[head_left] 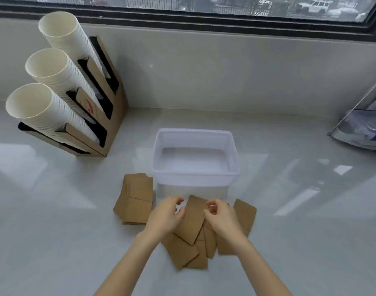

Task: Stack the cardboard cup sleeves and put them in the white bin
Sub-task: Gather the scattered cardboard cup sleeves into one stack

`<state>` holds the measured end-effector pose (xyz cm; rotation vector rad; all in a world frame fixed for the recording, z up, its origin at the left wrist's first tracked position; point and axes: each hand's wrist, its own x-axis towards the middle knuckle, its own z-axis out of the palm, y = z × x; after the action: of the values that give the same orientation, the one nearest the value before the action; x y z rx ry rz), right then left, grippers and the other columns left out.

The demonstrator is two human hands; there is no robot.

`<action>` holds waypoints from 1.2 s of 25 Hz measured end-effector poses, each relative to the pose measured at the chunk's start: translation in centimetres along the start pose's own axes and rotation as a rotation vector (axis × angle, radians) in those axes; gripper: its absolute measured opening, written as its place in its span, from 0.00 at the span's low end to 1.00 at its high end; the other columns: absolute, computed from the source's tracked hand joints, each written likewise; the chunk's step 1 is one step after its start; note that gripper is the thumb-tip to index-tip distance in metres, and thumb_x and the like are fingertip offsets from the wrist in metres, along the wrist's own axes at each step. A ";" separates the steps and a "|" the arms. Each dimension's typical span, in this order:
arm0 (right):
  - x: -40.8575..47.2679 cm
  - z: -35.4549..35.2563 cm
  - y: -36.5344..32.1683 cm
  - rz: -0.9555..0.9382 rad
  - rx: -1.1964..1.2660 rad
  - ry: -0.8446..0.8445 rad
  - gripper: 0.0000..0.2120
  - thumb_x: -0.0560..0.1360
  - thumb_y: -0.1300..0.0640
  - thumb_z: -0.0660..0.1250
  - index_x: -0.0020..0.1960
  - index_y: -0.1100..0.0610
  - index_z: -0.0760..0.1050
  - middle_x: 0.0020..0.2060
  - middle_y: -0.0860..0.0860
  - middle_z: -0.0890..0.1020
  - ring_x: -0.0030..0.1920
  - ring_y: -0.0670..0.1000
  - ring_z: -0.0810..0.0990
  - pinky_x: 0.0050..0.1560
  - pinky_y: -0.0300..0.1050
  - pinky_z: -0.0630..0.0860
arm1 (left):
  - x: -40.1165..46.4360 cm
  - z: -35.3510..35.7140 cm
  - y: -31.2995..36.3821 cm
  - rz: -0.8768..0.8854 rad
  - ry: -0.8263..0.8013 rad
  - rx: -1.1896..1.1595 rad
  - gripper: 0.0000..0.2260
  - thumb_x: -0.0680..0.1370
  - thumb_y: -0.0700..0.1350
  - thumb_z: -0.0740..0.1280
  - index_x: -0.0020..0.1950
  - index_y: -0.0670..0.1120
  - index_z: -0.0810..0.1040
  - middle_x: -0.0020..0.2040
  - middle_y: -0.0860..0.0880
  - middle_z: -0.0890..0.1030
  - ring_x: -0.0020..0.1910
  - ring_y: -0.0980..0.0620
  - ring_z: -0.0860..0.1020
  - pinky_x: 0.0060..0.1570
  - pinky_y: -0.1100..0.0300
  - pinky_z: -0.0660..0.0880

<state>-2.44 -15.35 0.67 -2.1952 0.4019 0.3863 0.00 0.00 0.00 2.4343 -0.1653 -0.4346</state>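
Head view: the left hand (165, 214) and right hand (222, 216) curl their fingers at either long edge of the top cup sleeve (193, 221); whether they pinch it cannot be told. It lies on a loose pile of sleeves (182, 251) toward the near side of the worktop (54, 210), just before the white bin (195, 131), with a neat stack (136, 199) to the left.

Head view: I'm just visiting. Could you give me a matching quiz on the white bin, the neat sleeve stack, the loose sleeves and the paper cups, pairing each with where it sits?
Things:
1. white bin
2. neat sleeve stack
3. loose sleeves
4. paper cups

Places:
a. in the holder, far left
b. nearest the camera, overlapping
c. middle of the counter
d. just left of the bin

Pairs: 1-c, 2-d, 3-b, 4-a
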 end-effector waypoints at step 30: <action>-0.1 3.2 0.5 -0.050 0.256 -0.066 0.13 0.77 0.54 0.59 0.59 0.55 0.75 0.46 0.48 0.82 0.49 0.48 0.81 0.54 0.46 0.78 | -1.0 -1.2 -1.4 -0.195 0.203 -0.521 0.10 0.77 0.45 0.60 0.54 0.43 0.77 0.49 0.47 0.80 0.48 0.50 0.76 0.47 0.59 0.74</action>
<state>-3.18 -13.09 -1.55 -1.9347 0.3400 0.3584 -0.54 2.03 0.27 1.9669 0.2472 -0.2686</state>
